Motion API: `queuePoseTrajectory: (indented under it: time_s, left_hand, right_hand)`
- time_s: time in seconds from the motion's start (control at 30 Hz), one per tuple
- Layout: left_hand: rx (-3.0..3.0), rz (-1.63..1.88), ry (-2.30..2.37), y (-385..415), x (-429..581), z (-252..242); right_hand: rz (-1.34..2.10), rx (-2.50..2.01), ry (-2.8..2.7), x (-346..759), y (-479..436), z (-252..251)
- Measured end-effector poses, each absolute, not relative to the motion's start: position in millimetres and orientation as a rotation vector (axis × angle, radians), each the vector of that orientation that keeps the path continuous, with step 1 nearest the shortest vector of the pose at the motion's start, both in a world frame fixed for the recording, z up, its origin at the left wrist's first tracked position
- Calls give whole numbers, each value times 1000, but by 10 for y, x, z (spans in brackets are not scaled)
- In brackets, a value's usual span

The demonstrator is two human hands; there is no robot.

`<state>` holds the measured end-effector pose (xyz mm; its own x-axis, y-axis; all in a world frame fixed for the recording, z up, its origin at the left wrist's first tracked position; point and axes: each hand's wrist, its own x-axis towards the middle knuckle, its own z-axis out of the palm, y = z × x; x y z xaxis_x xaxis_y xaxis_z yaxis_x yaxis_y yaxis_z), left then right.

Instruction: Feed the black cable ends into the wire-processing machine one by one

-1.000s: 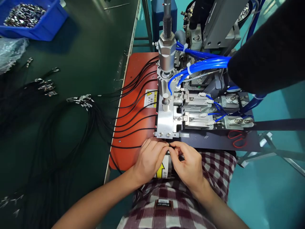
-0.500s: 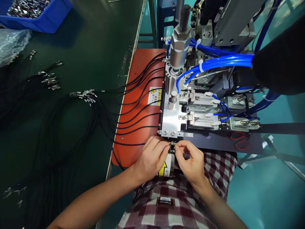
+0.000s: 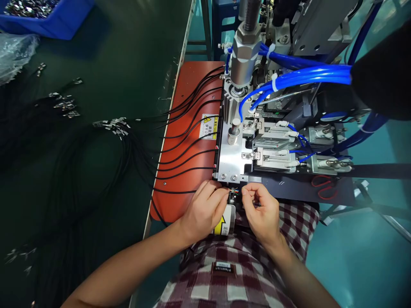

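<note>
My left hand [image 3: 205, 205] pinches the end of a black cable [image 3: 180, 191] in front of the machine [image 3: 234, 158]. Fine coloured wires [image 3: 235, 191] fan out to the right past its fingertips. Just right of those wires, with a small gap, is my right hand [image 3: 261, 209]. Its thumb and forefinger are pressed together; anything between them is too small to make out. Several other black cables run over the red-orange plate [image 3: 189, 94] into the machine's left side. Beneath my left hand shows a label with a yellow arrow [image 3: 221, 224].
The dark green table [image 3: 135, 51] on the left bears a cable bundle with metal connectors [image 3: 114, 125], a clear plastic bag [image 3: 16, 55] and a blue bin [image 3: 67, 25] of small metal parts. Blue air tubes [image 3: 308, 77] cross the machine. A red cord [image 3: 324, 187] lies on its dark base.
My right hand has drawn back slightly to the right from the cable end, and the coloured wires now show spread out. My left hand keeps its pinch on the cable.
</note>
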<state>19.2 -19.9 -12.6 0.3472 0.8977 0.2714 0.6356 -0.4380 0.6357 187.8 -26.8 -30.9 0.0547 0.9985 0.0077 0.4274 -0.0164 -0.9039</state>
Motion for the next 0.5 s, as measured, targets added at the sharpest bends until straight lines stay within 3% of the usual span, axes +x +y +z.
queuePoseTrajectory:
  time_s: [0.5]
  left_hand:
    - [2215, 836, 1350, -199, 190, -133]
  right_hand:
    - [862, -1531, -1694, 1849, -257, -306]
